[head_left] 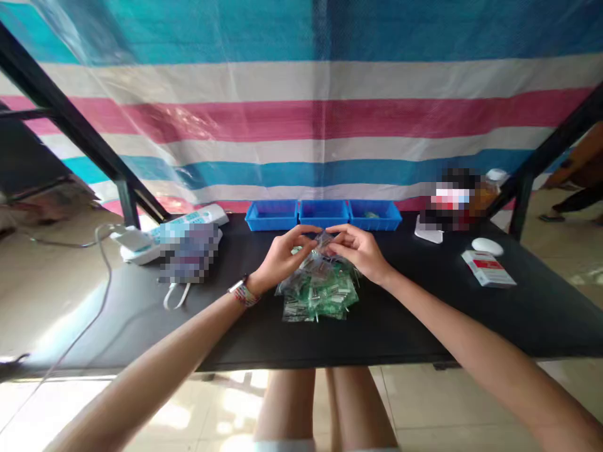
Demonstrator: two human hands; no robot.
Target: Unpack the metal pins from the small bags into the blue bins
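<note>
My left hand (281,256) and my right hand (358,251) meet above the middle of a black table (424,301). Both pinch one small clear plastic packet (323,240) between thumb and fingers. Under the hands lies a heap of clear packets (319,290) with green and silvery parts inside. A beaded band sits on my left wrist. What is inside the held packet is too small to tell.
Three blue bins (323,214) stand in a row at the table's far edge. A white device with a cable (141,242) lies at the left. A red and white box (488,269) and a white oval object (487,246) lie at the right. A striped tarp hangs behind. Another person's arm (577,160) shows far right.
</note>
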